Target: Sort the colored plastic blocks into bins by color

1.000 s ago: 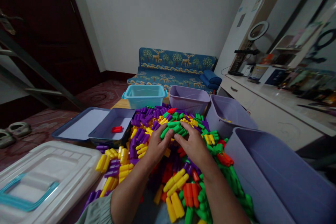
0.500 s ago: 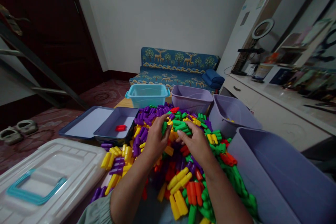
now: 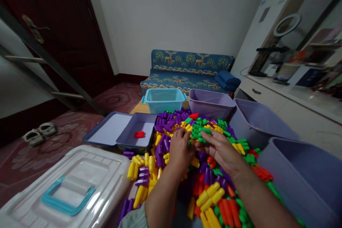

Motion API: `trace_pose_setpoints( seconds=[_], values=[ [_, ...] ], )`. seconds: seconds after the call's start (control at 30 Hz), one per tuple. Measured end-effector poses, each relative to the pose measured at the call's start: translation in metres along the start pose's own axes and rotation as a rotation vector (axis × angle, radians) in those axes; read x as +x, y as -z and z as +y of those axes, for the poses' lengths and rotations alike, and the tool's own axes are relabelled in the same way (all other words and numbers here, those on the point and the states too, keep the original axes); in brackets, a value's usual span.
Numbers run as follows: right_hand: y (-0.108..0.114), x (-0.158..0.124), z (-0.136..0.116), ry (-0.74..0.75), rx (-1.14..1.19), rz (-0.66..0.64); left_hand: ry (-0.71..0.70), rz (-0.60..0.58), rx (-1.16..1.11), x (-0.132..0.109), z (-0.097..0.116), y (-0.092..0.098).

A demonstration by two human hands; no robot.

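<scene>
Fitting green blocks together, apparently, short of the far edge of the table, the right hand pinches them thumb-to-fingers, the left hand curls half-closed, its contents hidden, and the next push would want ends lined up.

left sleeve: pale grey-green, creased cloth | left hand: bare | right hand: bare
</scene>
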State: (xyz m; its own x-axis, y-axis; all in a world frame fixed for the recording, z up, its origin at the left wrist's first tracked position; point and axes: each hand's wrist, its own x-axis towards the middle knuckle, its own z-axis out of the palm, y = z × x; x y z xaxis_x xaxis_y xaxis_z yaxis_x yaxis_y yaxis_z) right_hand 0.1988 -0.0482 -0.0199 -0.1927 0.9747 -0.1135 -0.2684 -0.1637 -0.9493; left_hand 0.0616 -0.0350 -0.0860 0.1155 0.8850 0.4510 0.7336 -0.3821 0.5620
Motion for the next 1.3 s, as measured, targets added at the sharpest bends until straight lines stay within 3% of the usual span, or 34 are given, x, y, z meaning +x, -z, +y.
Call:
trace_pose_setpoints(
  seconds=[0.13, 0.33, 0.47, 0.6, 0.77, 0.97, 1.13, 1.3],
  values=[
    [-0.033, 0.056, -0.03, 0.016, 0.068, -0.049, 0.051, -0.011, -0.036, 0.002, 0.002, 0.002],
    [-0.088, 0.165, -0.052, -0.107, 0.067, 0.158, 0.111, -0.067, -0.106, 0.004, 0.001, 0.003],
    [-0.098, 0.212, -0.045, -0.156, 0.039, 0.253, 0.129, -0.055, -0.137, 0.004, 0.001, 0.002],
    [-0.094, 0.228, -0.041, -0.175, 0.017, 0.3, 0.135, -0.062, -0.147, 0.003, 0.0, 0.001],
    [-0.089, 0.207, -0.046, -0.14, -0.023, 0.287, 0.119, -0.058, -0.129, 0.003, 0.0, 0.001],
    [-0.066, 0.126, -0.049, -0.004, -0.078, 0.206, 0.076, -0.045, -0.09, 0.002, -0.002, 0.002],
    [-0.014, 0.056, -0.037, 0.145, -0.203, 0.151, 0.027, -0.028, -0.057, 0.002, -0.006, -0.002],
    [0.045, 0.012, -0.011, 0.261, -0.317, 0.258, -0.014, -0.005, -0.042, 0.002, -0.009, -0.004]
  ],
)
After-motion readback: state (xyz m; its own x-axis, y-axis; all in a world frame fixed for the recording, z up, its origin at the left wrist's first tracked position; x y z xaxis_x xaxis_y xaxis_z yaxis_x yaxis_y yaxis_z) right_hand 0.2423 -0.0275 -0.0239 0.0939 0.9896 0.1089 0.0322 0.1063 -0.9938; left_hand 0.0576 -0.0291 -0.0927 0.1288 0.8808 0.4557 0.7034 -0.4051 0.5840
